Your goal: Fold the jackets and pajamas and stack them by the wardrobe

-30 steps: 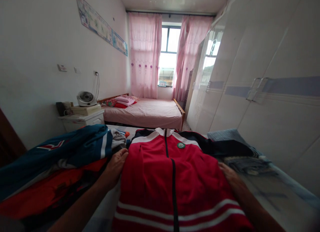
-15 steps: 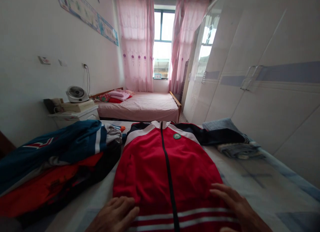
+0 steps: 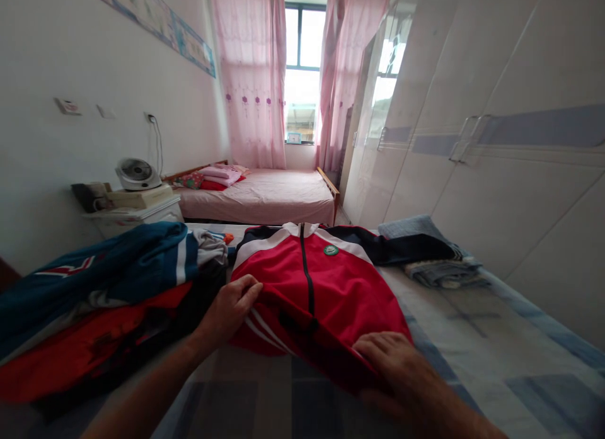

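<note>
A red zip-up jacket [image 3: 331, 281] with a white collar, dark sleeves and a green badge lies on the bed [image 3: 496, 338] in front of me. Its striped bottom hem is lifted and folded up toward the collar. My left hand [image 3: 229, 310] pinches the hem's left corner. My right hand [image 3: 397, 370] grips the hem's right side, fingers closed round the cloth.
A heap of blue, red and dark clothes [image 3: 104, 294] lies at my left. Folded grey and dark garments [image 3: 425, 256] sit at the right by the white wardrobe [image 3: 496, 174]. Beyond are a pink bed [image 3: 265, 196], a nightstand with a small fan [image 3: 136, 174] and a curtained window [image 3: 302, 67].
Both hands slid down the jacket front to its hem, took hold of it and lifted it up and forward, so the lower part now folds over.
</note>
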The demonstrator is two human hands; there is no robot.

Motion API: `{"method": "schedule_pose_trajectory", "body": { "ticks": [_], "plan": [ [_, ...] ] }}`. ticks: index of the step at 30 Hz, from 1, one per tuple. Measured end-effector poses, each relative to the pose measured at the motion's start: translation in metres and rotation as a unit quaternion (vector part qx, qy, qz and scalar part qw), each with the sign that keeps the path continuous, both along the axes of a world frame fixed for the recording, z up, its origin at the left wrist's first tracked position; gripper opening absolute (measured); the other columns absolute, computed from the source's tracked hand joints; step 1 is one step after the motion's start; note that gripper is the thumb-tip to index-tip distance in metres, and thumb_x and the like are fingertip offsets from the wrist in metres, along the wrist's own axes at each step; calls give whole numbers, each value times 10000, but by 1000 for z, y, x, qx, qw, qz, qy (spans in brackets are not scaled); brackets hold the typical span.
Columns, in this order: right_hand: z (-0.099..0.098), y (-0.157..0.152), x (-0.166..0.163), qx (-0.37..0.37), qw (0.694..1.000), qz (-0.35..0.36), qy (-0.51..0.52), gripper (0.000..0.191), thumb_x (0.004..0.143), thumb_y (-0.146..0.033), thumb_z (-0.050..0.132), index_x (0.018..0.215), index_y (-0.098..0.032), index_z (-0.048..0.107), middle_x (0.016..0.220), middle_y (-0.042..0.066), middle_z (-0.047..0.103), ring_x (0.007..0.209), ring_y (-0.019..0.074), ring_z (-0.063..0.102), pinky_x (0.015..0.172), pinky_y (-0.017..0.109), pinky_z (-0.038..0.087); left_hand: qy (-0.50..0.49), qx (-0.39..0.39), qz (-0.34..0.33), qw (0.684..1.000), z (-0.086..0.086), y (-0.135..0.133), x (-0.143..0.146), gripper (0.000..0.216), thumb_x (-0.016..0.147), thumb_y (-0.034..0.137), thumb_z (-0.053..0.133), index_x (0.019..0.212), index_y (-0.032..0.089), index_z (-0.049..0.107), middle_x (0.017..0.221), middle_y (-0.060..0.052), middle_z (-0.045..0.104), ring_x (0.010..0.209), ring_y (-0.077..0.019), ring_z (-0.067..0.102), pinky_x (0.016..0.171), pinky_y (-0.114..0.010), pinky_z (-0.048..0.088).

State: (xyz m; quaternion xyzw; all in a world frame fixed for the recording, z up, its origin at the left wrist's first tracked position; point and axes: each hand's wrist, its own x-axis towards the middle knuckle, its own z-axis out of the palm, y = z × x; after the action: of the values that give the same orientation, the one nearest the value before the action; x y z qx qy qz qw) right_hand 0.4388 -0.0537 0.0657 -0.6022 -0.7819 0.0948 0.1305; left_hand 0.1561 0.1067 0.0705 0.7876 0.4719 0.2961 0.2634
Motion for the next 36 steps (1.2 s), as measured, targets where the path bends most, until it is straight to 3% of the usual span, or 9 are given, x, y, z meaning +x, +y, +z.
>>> {"method": "schedule_pose_trajectory", "body": {
  "ticks": [3,7,11,14,16,20,24,30,36],
  "plan": [
    [-7,13,11,26,995,-70,-59,198,886,-191,426,828,-215,614,857,27,668,793,178,603,733,289,404,74,41,12,996,-15,5,9,297,897,402,386,746,198,541,678,10,581,671,-162,563,637,-247,383],
    [12,58,38,149,965,-173,-131,233,927,-296,387,928,-216,606,896,45,661,757,189,601,676,294,393,178,132,41,974,-20,5,17,256,916,371,384,805,208,547,806,-21,632,729,-186,606,625,-264,402],
    [28,98,34,249,924,-202,-209,215,897,-191,422,1015,-154,598,1018,118,631,931,251,571,792,368,380,227,336,58,912,-16,-4,19,213,928,245,378,930,157,572,938,-92,625,848,-235,597,715,-333,447],
    [10,86,7,290,938,-72,-174,271,886,-120,415,1117,-163,549,1182,125,566,1101,245,489,907,379,339,199,482,-99,848,-30,-27,15,253,913,120,372,1079,136,562,1077,-105,607,1033,-240,541,916,-380,407],
    [-14,59,-11,235,960,87,-127,189,909,-183,422,1026,-207,568,1063,57,616,977,182,537,894,330,348,196,479,-223,826,-47,-45,13,277,910,146,416,1159,148,538,1130,-80,599,1079,-215,521,965,-347,388],
    [-51,15,-18,127,970,181,-105,362,817,-456,571,1084,-212,550,981,21,649,865,177,569,812,316,387,226,391,-255,855,-68,-58,15,271,864,155,515,1131,137,553,972,-57,640,889,-203,569,840,-351,458],
    [-26,16,8,189,964,70,-173,162,862,-185,515,1000,-195,599,864,27,664,782,165,582,781,324,381,179,335,-225,897,-32,-42,17,156,848,87,463,852,172,594,743,-25,583,708,-181,516,711,-350,455],
    [53,-4,6,338,937,67,-63,104,851,-226,512,880,-222,612,797,8,645,868,167,570,961,374,327,65,342,-245,905,54,-60,-8,253,831,74,427,980,198,590,863,-46,572,923,-198,511,902,-393,409],
    [29,-30,-10,346,931,107,-38,178,888,-199,450,798,-226,602,690,-21,626,895,148,586,1076,368,230,162,288,-284,900,29,-91,-20,253,773,35,443,820,222,608,900,1,626,1079,-157,517,1080,-336,289]
  ]
}}
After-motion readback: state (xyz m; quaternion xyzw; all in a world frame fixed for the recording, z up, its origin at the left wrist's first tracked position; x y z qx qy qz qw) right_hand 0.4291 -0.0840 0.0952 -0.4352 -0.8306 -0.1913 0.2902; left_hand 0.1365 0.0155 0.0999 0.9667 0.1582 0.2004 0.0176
